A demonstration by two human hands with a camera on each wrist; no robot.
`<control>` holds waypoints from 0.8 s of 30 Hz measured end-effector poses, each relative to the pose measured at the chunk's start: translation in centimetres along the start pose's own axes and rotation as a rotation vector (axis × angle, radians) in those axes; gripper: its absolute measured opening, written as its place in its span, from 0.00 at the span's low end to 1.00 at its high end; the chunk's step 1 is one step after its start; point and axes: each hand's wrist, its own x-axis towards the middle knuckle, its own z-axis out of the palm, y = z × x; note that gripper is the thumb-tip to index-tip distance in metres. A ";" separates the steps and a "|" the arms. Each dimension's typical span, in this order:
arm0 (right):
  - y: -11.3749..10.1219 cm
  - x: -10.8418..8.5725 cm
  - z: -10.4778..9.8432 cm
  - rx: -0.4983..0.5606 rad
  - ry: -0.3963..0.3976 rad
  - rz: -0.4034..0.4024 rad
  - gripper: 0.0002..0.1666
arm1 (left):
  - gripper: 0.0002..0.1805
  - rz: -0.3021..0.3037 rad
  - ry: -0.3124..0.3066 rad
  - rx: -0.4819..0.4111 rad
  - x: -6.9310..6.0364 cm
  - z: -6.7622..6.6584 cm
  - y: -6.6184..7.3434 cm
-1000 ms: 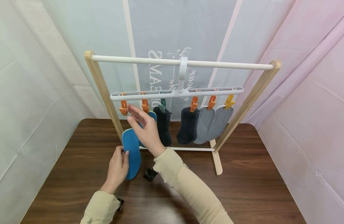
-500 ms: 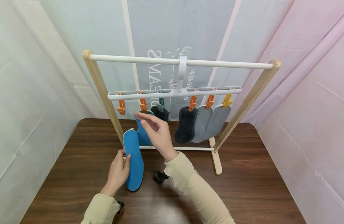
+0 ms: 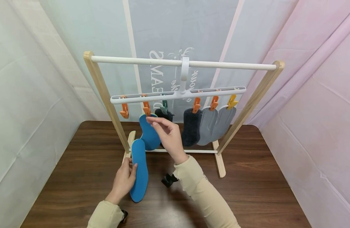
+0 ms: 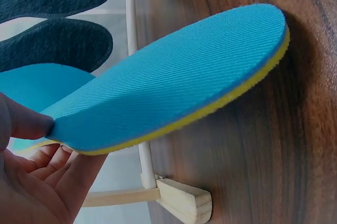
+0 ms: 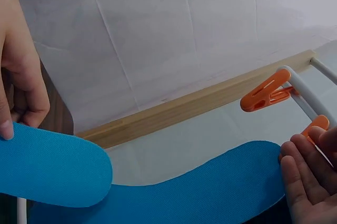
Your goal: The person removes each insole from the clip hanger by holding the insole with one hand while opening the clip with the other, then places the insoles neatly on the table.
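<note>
My left hand holds a blue insole by its side edge, thumb on the front face and fingers behind. The left wrist view shows this insole's ribbed blue face and yellow edge. A second blue insole hangs from an orange clip, partly behind the held one. My right hand is at the top of that hanging insole, fingertips beside its clip; fingers look extended, and whether they touch the insole is hard to tell. Left of it hangs an orange clip holding nothing.
A white clip hanger hooks over the rack's top bar. Dark fuzzy insoles and grey insoles hang from more clips. Wooden rack posts stand on the brown table, with curtains around.
My right hand has moved from the leftmost clip, right and down to the hanging blue insole's top. My left hand has lowered the held insole slightly and shifted it right.
</note>
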 end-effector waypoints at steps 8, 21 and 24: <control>0.4 -0.2 -0.3 -0.005 -0.039 -0.016 0.16 | 0.08 0.006 -0.040 0.020 -0.1 0.7 0.0; 0.6 -0.5 -0.9 -0.022 -0.054 -0.051 0.16 | 0.07 0.011 -0.102 -0.011 -0.6 1.5 -0.1; 5.5 0.0 -1.7 -0.034 -0.060 -0.159 0.17 | 0.08 -0.017 -0.122 -0.017 -0.8 1.7 -0.2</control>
